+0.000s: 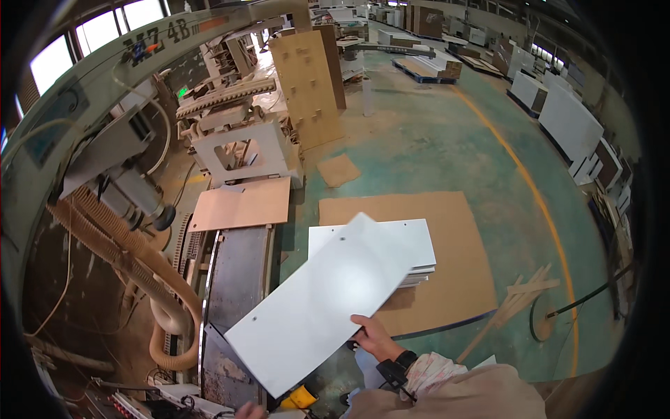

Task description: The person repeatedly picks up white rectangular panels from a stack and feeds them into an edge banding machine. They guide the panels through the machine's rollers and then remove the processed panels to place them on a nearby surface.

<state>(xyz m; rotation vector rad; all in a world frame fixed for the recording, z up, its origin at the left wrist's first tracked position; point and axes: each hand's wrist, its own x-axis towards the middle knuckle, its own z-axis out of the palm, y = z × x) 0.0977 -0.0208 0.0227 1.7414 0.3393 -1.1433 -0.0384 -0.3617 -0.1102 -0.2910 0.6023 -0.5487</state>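
I hold a long white panel (321, 300) with small drilled holes, tilted from lower left to upper right above the floor. My right hand (373, 336) grips its lower right edge, with a dark watch on that wrist. Only a sliver of my left hand (250, 410) shows at the frame's bottom edge, near the panel's lower corner; its grip is hidden. The panel's far end hangs over a low stack of similar white panels (412, 241) lying on a brown board (447, 265) on the green floor.
A woodworking machine (230, 140) with ribbed dust hoses (132, 258) stands to the left, with a dark metal table (241, 279) and a tan board (244, 202) beside it. Wood offcuts (516, 297) lie at right. White panels (569, 122) lean along the right wall.
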